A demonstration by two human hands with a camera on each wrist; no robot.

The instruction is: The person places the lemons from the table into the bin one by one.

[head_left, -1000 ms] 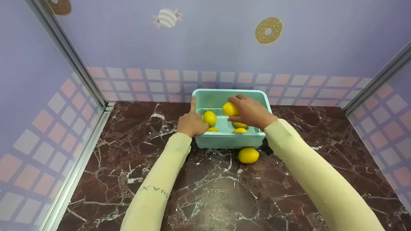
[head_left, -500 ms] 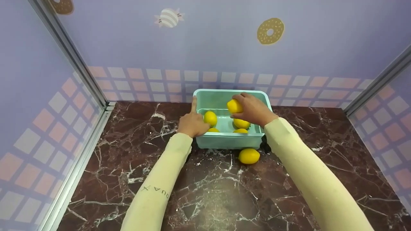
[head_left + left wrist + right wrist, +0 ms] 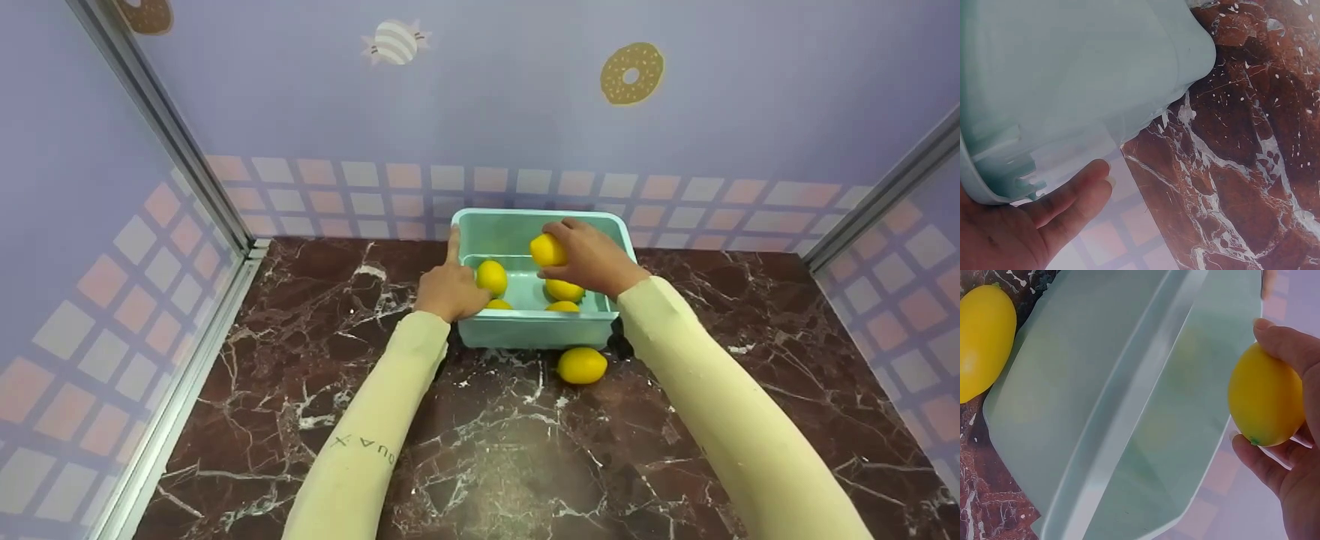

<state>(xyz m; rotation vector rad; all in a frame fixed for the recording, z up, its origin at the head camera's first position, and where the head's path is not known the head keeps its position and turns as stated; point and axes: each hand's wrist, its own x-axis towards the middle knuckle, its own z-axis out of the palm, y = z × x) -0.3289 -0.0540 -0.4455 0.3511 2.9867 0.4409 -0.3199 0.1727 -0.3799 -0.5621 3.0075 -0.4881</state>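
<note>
In the head view, a light green plastic bin (image 3: 536,330) stands against the back wall, with several lemons inside, among them one lemon (image 3: 491,278) at the left and another (image 3: 564,289) at the right. My left hand (image 3: 452,291) holds the bin's left rim, thumb over the inside and index finger stretched along the edge; other fingers (image 3: 1075,197) lie outside, under the rim. Over the bin's right half, my right hand (image 3: 592,255) grips a lemon (image 3: 1266,396) between thumb and fingers, raised above the lemons below. One more lemon (image 3: 583,365) lies on the table before the bin.
The dark red marbled table (image 3: 495,465) is bordered by a purple back wall (image 3: 480,112) with printed tiles and sweets. Metal frame strips (image 3: 172,142) run up the corners. A small dark object lies under my right wrist, mostly hidden.
My right hand has shifted slightly right and up with its lemon, then stayed still over the last half second. More of the lemon beneath it now shows. The left hand keeps its place on the rim.
</note>
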